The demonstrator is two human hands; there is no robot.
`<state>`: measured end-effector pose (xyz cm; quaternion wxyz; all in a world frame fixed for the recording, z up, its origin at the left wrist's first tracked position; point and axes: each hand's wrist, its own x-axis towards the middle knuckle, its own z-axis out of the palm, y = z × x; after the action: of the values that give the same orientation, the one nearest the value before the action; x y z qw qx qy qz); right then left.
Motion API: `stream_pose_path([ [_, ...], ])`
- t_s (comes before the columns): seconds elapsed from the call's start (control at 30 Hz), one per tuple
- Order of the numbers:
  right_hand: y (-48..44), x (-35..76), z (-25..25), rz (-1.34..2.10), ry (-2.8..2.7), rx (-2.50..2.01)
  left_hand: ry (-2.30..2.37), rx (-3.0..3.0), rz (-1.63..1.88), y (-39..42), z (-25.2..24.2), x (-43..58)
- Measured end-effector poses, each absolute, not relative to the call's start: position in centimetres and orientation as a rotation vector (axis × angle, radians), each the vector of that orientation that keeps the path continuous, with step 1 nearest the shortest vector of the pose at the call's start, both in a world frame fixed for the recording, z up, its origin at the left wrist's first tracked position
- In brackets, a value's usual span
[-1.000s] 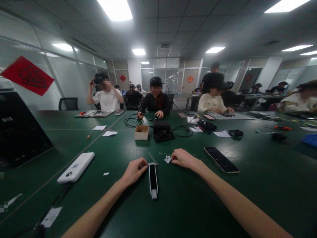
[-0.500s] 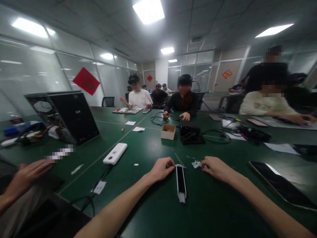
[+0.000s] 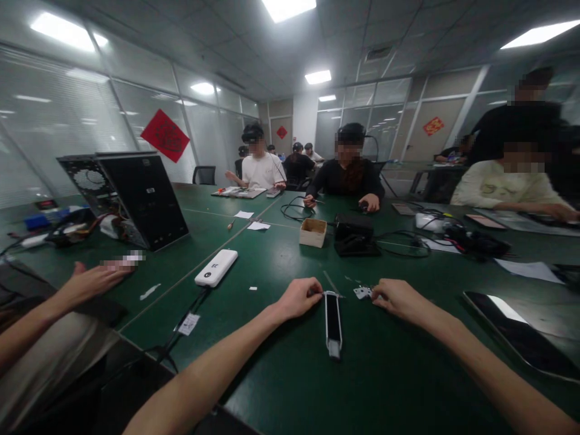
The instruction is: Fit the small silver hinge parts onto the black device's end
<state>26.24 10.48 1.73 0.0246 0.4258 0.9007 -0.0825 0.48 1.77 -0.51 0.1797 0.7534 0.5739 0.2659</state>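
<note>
While the slim device (image 3: 333, 320) lay on the table (image 3: 290, 386), lengthwise toward the wearer, the curled left hand (image 3: 299, 297) was nearer; the right hand (image 3: 396, 297) touched a small plate (image 3: 362, 293), both grips unclear

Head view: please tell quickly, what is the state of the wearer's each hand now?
Left hand: fingers curled by the slim device; any hold cannot be told.
Right hand: fingers curled at the small pale piece; grip cannot be told.
</note>
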Motion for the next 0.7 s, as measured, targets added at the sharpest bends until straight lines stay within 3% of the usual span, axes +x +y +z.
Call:
stream_pose_path([
  [0.7,8.7,25.5,2.8,-0.292,2.717,1.371,1.568,2.15,0.783,2.4,-0.8,0.0],
])
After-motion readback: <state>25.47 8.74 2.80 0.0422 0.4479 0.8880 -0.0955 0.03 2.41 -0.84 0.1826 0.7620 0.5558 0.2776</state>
